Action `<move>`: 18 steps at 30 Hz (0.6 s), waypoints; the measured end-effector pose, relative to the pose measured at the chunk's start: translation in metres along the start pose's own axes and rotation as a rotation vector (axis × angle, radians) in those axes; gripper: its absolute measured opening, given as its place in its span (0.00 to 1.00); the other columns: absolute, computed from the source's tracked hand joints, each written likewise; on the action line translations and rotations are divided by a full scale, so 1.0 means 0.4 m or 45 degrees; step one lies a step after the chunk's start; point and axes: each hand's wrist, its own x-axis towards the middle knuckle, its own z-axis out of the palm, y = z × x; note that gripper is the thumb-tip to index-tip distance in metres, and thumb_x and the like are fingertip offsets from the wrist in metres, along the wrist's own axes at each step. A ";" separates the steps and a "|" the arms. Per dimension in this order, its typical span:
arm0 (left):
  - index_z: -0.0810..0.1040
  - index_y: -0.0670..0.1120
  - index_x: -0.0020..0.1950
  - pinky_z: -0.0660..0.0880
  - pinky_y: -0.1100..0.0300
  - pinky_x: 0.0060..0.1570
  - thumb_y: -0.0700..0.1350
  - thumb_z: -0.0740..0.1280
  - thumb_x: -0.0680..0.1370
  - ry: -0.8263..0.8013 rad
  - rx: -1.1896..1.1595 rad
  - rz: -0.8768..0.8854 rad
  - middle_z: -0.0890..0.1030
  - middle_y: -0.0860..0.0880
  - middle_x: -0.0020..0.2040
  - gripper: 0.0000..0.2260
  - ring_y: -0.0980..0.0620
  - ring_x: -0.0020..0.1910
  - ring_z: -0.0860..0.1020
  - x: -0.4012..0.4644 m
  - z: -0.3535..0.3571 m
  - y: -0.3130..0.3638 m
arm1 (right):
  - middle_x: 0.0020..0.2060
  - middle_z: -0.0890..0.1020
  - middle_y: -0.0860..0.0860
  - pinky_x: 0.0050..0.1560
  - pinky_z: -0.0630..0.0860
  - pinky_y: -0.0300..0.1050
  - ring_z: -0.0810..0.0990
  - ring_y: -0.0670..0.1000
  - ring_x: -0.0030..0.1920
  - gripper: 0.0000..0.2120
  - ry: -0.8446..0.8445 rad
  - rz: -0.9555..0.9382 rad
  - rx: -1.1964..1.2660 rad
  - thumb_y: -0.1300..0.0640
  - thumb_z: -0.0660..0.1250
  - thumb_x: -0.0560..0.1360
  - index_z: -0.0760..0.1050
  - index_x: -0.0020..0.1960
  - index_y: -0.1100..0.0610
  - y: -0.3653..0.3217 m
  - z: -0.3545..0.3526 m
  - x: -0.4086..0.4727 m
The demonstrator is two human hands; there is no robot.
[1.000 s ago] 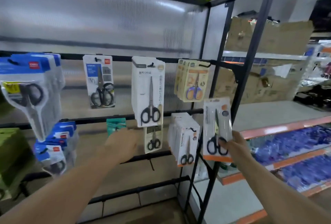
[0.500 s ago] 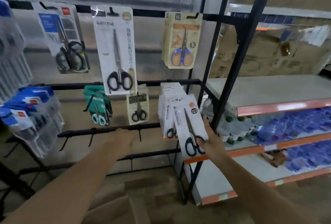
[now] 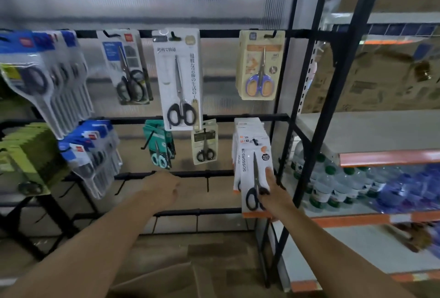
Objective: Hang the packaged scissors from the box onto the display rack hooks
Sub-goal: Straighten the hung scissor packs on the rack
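The right hand [image 3: 273, 196] is seen gripping a white packaged scissors card [image 3: 256, 178] by its lower end, the thumb laid up the front of the card and the other fingers hidden behind it. The card is held upright at the front of a stack of matching white packs [image 3: 245, 135] on a hook of the display rack [image 3: 238, 117]; its hang hole sits at the hook's black tip, though whether the hook is through it cannot be told. The left hand [image 3: 164, 187] is held out near a lower rack bar, fingers loosely curled downward and nothing gripped; whether the bar is touched cannot be told. At the bottom edge, nearest the camera, a cardboard box [image 3: 171, 278] is partly seen between the forearms.

Further back on the middle bar, a teal scissors pack [image 3: 158, 145] and a small beige pack [image 3: 204, 144] are hung. On the top bar a tall white pack with black-handled scissors [image 3: 178, 78], a beige pack with blue-handled scissors [image 3: 260, 66] and a clear pack with dark scissors [image 3: 128, 66] are hung. Blue-topped packs [image 3: 47, 73] are crowded at the left. To the right, bottled water [image 3: 333, 185] is stacked on an orange-edged shelf [image 3: 388, 157]
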 end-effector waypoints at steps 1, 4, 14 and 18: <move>0.70 0.46 0.67 0.70 0.57 0.62 0.44 0.54 0.82 0.031 -0.028 -0.023 0.72 0.47 0.67 0.15 0.49 0.65 0.71 -0.005 -0.005 -0.010 | 0.52 0.74 0.55 0.30 0.67 0.37 0.72 0.46 0.34 0.36 -0.032 0.028 -0.042 0.58 0.57 0.79 0.36 0.75 0.40 -0.003 0.000 0.004; 0.71 0.45 0.67 0.69 0.62 0.59 0.44 0.55 0.82 0.084 -0.109 -0.084 0.73 0.48 0.66 0.15 0.50 0.64 0.72 -0.014 -0.024 -0.028 | 0.65 0.71 0.58 0.39 0.71 0.39 0.77 0.52 0.49 0.36 -0.060 0.081 -0.187 0.59 0.60 0.77 0.43 0.77 0.50 -0.006 -0.010 0.023; 0.69 0.46 0.70 0.65 0.60 0.63 0.43 0.58 0.81 -0.072 -0.517 -0.052 0.72 0.46 0.68 0.17 0.49 0.67 0.70 0.036 0.048 0.072 | 0.56 0.78 0.58 0.43 0.70 0.43 0.76 0.55 0.48 0.17 0.068 0.065 -0.052 0.61 0.59 0.76 0.72 0.64 0.55 -0.034 -0.065 0.023; 0.68 0.44 0.70 0.65 0.66 0.55 0.42 0.57 0.82 -0.105 -0.776 -0.027 0.71 0.46 0.68 0.17 0.49 0.66 0.70 0.098 0.064 0.132 | 0.52 0.80 0.58 0.44 0.73 0.42 0.78 0.55 0.48 0.14 0.194 0.027 -0.025 0.64 0.59 0.76 0.76 0.59 0.59 -0.029 -0.095 0.053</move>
